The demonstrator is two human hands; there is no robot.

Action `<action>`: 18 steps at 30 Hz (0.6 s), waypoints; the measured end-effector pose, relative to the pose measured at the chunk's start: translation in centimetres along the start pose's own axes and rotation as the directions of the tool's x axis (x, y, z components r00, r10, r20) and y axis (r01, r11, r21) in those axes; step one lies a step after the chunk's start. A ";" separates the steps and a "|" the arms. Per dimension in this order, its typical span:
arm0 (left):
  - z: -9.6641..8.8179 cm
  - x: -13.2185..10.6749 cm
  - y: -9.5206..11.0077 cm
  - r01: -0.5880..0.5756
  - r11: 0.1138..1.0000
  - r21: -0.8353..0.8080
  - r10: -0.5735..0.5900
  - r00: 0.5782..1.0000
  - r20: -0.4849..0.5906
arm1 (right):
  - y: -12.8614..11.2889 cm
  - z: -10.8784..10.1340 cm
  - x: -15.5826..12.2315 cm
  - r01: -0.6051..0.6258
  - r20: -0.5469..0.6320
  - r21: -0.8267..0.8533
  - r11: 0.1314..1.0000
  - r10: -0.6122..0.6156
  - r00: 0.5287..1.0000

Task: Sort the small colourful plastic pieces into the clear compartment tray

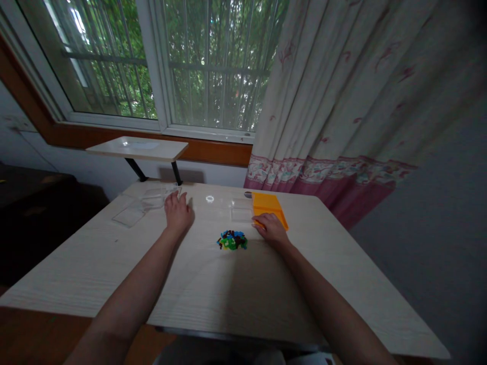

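My left hand (178, 212) rests on the left part of the table, its fingers apart and pointing forward. Its fingertips are beside clear plastic boxes (152, 198); whether they touch one is unclear. My right hand (271, 227) is at the near left corner of an orange plastic case (267, 201), which lies opened out. Its thumb and fingers are closed on an orange edge there, seemingly the case's own, partly hidden by the hand. Between my hands, nearer to me, lies a pile of small blue, green, yellow and dark pieces (232, 241). A clear tray (241, 214) sits left of the case.
A flat clear lid or tray (128, 215) lies farther left on the pale table (198, 289). At the back left stands a small raised shelf (152, 148) on black legs. A dark oval object (248, 194) lies behind the case. A curtain (323, 172) hangs beyond the back edge.
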State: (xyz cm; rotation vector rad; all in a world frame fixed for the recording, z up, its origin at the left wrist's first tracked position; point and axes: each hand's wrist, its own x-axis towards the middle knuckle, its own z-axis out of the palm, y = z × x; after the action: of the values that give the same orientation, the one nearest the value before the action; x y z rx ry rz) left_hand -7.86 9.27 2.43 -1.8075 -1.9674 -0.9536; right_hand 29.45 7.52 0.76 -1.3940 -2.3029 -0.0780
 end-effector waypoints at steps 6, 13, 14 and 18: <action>-0.6 0.9 -4.7 0.160 0.977 0.144 -0.164 0.986 0.016 | 0.1 0.0 0.1 0.023 0.001 0.009 1.000 -0.023 1.000; -0.8 0.9 -7.1 0.203 0.939 0.277 -0.242 0.964 0.114 | 0.2 0.1 0.0 0.011 0.005 0.007 1.000 -0.011 1.000; -0.8 1.0 -7.2 0.201 0.939 0.280 -0.241 0.963 0.117 | 0.2 0.1 0.0 0.007 0.006 0.009 1.000 -0.007 1.000; -0.6 1.2 -7.5 0.201 0.944 0.263 -0.239 0.964 0.119 | 0.0 0.0 0.1 -0.003 0.008 0.026 1.000 0.002 1.000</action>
State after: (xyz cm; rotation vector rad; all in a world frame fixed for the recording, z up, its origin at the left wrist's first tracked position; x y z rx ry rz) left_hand -15.42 9.90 1.59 -1.5842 -2.3038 -0.6083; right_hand 29.43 7.59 0.78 -1.3868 -2.3002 -0.0425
